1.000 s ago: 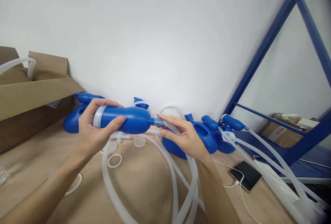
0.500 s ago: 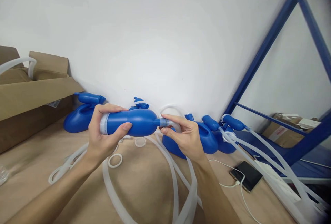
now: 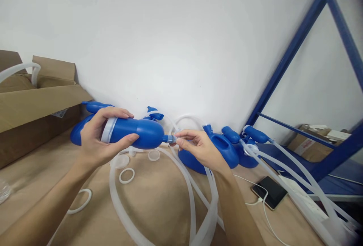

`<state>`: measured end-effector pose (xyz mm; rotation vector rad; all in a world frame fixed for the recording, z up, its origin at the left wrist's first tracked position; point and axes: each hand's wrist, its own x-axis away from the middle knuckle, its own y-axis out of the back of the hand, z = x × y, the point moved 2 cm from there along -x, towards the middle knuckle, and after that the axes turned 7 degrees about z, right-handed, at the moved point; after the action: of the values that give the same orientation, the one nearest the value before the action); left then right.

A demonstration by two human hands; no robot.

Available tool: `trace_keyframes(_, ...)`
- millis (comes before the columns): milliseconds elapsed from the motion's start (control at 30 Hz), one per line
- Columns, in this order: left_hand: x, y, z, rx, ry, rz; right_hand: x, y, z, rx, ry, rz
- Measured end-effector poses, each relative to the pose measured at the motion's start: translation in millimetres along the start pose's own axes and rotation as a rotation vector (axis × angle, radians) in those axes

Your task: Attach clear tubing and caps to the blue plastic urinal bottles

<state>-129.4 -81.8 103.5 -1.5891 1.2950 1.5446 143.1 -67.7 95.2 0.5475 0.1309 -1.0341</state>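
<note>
My left hand wraps around the white-collared end of a blue urinal cup, thumb along its near side. The cup lies sideways above the table, its narrow nozzle pointing right. At the nozzle's tip, my right hand pinches the end of a translucent hose. How far the hose sits over the nozzle is hidden by the fingers. A tiny dark loop shows just under the fingertips, too small to name. Behind the right hand stands a blue urinal bottle with a handle.
White rings and clear round caps lie on the brown tabletop among looping hoses. More blue bottles stand along the wall. A cardboard box is at left; a phone on a cable and a blue metal frame are at right.
Both hands have moved left with the blue cup, the left hand farther. The cup's collar has turned more into view, and more of the nozzle's tip shows beside the right fingertips.
</note>
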Motion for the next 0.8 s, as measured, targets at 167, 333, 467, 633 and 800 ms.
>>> trace_keyframes(167, -6, 7.6, -5, 0.039, -0.026, 0.044, -4, -9, -4, -0.053, 0.015, 0.004)
trace_keyframes(333, -3, 8.6, -1, 0.063, 0.096, -0.058, -7, -12, -5, -0.153, 0.044, -0.06)
trace_keyframes(467, -4, 6.4, -2, 0.056, 0.149, -0.034, -6, -9, -4, -0.158, -0.058, 0.101)
trace_keyframes(633, -8, 10.9, -9, 0.071, 0.044, 0.009, -8, -14, -8, -0.235, -0.063, 0.192)
trace_keyframes(800, -10, 18.3, -17, 0.055, 0.028, -0.024, -9, -24, -1, -0.109, 0.062, 0.066)
